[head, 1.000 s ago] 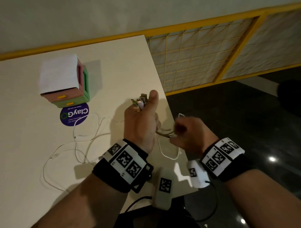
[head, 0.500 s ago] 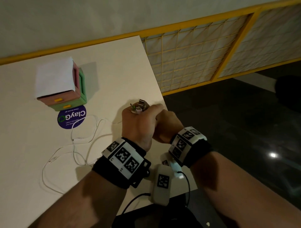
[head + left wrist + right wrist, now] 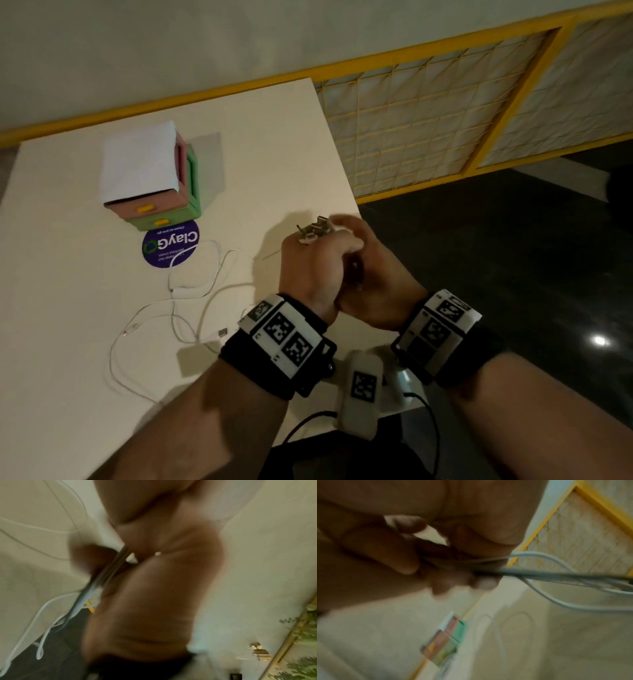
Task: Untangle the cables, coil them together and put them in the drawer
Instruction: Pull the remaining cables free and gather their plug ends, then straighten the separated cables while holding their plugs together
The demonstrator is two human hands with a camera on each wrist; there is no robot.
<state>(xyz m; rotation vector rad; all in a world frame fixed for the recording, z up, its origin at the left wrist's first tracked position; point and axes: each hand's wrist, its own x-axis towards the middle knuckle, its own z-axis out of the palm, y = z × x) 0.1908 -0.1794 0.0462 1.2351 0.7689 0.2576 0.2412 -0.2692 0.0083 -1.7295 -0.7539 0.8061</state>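
Observation:
My left hand is fisted around a bundle of cable ends, whose metal plugs stick up above its knuckles. My right hand presses against it from the right, fingers curled over the same bundle. In the right wrist view the fingers pinch grey-white cables that trail off to the right. The left wrist view, blurred, has strands running through the grip. Loose white cables lie looped on the table to the left. The small drawer unit, pink over green, stands at the back left with its drawers closed.
A round purple sticker lies in front of the drawer unit. The cream table ends just right of my hands, with dark floor beyond. A yellow-framed mesh panel lines the wall.
My right hand came in from the right and closed against my left fist, then slid up over the bundle. The loose loop it held a second ago has been gathered in.

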